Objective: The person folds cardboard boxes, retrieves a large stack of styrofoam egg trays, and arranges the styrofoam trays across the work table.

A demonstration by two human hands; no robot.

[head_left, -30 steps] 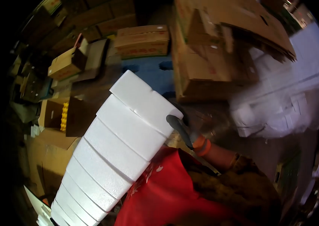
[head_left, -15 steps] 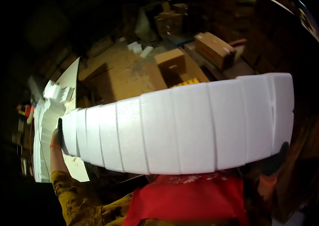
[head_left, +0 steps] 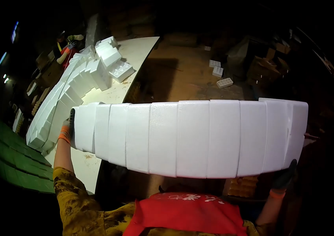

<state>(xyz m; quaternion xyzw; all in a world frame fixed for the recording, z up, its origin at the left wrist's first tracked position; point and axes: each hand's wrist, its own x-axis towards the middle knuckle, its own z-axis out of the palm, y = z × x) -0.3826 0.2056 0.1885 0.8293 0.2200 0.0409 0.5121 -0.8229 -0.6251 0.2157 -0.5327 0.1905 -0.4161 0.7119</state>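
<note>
A long row of white foam boxes (head_left: 194,137), pressed side by side, spans the view in front of my red apron. At its left end my left hand (head_left: 71,125), in a dark glove with an orange cuff, presses flat on the end box. My right hand (head_left: 286,177), gloved the same way, grips the lower right end of the row. The row hangs in the air between both hands, roughly level. Just beyond my left hand, more white foam boxes (head_left: 74,84) stand in rows on a pale table (head_left: 142,51).
A co-worker (head_left: 66,49) with gloved hands is behind the table at the upper left. Green slats (head_left: 17,161) lie at the lower left. Small white foam pieces (head_left: 218,71) are on the brown floor (head_left: 186,70). Cartons (head_left: 267,69) stand at the upper right; yellow trays (head_left: 242,186) show below the row.
The view has swung left, away from the stacked cartons towards the pale table. The foam row went from slanted to level. My left hand, out of sight at first, now shows at its left end.
</note>
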